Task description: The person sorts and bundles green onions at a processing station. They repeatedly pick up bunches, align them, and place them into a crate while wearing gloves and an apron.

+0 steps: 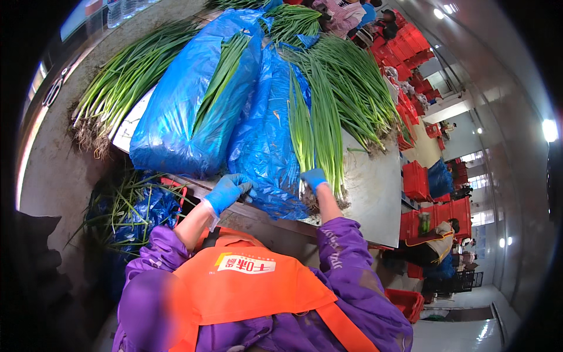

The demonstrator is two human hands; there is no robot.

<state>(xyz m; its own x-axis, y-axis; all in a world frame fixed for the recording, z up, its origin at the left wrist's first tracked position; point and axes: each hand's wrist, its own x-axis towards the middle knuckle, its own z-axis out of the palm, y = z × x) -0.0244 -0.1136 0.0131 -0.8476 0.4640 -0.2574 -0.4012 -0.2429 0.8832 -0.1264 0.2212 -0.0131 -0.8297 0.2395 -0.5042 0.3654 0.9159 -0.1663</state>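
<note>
My left hand (228, 192), in a blue glove, pinches the near edge of a flattened blue plastic bag (264, 154). My right hand (314, 178), gloved the same way, is curled around the pale lower stalks of a thin bunch of scallions (301, 136). That bunch lies partly over the flattened bag, leaves pointing away from me. Right beside it rests a thicker bunch of scallions (327, 132), its roots near my right wrist. To the left, a full blue plastic bag (176, 127) has a long opening with green scallions (222, 75) showing.
Loose scallions with roots lie at far left (132, 75) and in a large pile at right (356, 83) on the metal table (374, 198). Scissors (55, 90) sit at the left edge. Below the table, a blue-lined container (140, 211) holds leaf scraps. Red crates (415, 180) and people stand right.
</note>
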